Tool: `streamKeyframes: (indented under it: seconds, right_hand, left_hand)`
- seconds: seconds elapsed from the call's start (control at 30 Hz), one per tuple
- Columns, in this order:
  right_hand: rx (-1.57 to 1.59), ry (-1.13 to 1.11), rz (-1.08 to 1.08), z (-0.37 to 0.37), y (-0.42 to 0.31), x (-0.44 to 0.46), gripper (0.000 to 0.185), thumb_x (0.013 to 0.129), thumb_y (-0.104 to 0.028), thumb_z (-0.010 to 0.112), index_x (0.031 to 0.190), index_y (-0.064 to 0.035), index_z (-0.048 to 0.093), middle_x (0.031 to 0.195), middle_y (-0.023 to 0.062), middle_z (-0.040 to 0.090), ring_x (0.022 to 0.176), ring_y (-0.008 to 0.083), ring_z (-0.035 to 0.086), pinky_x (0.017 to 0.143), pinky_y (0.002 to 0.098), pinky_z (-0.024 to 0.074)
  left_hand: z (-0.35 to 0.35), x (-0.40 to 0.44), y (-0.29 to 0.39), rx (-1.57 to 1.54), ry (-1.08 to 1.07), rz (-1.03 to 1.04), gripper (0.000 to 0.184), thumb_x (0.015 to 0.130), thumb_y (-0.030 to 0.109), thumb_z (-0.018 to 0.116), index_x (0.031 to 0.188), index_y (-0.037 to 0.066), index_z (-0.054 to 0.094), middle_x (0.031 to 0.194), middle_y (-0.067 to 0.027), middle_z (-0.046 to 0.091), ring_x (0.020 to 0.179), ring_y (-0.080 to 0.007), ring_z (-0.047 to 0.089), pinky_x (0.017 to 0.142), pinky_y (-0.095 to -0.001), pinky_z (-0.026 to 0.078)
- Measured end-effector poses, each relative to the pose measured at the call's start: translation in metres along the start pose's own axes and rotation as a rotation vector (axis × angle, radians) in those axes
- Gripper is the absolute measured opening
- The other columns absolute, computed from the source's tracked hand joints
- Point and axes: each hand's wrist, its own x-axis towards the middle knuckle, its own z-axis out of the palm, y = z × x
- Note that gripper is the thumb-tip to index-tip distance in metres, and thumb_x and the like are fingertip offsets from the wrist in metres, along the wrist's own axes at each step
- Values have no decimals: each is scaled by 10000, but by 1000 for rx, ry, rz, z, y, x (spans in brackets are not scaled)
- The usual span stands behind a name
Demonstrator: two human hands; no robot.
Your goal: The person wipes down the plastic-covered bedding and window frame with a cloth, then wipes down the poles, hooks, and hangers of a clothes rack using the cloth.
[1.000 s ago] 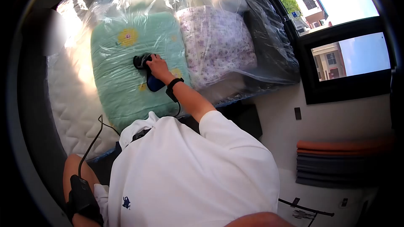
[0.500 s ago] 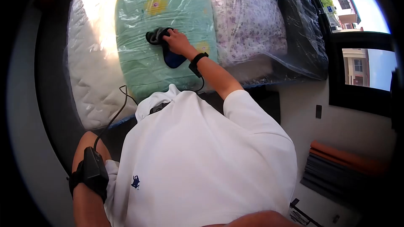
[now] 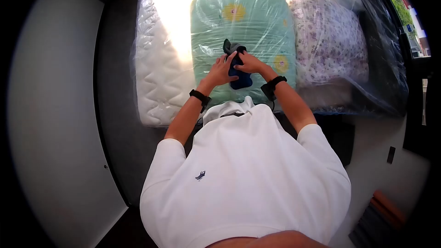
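A dark blue and black cloth item lies on a green padded piece with yellow flowers, under or on clear plastic. My right hand grips its upper right part, fingers bent over the black section. From the left, my left hand rests against the item with its fingers spread, the thumb reaching over the blue part. A grey-black flap of the item sticks up above the fingers. Black bands with small devices circle both wrists.
Clear plastic covers a white quilted mattress and a purple-flowered padded piece at the right. A window is at the upper right. Folded orange and dark cloths sit at the lower right. A grey wall stands at the left.
My left hand has come up from the lower left to the item. The item is more upright between my hands. The view has turned left, so the bed appears further right.
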Motion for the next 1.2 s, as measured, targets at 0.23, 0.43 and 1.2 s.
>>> streamKeyframes:
  seconds: [0.23,0.43,1.2]
  right_hand:
    - [428,149,-27,-17,26,-38,520,842,-352,687,1179,-10,489,1009,207,595,928,340,600,813,417,481]
    - [272,72,94,23,88,-12,309,834,-297,691,861,-24,548,889,159,582,774,280,568,711,369,463]
    - [-118,-154,404,51,75,16,667,802,-398,604,1288,36,459,1334,300,445,1197,440,485,1012,481,411]
  left_hand:
    - [4,44,-15,45,128,-41,715,651,313,788,1280,100,522,1108,-123,543,1062,-338,542,899,-450,466]
    - [8,70,-77,-58,284,-447,703,732,397,713,1310,64,491,1219,-170,544,1137,-370,532,924,-458,465]
    - [29,35,-75,-357,578,-352,481,695,166,768,1076,-4,528,1034,-214,579,968,-437,572,804,-480,495]
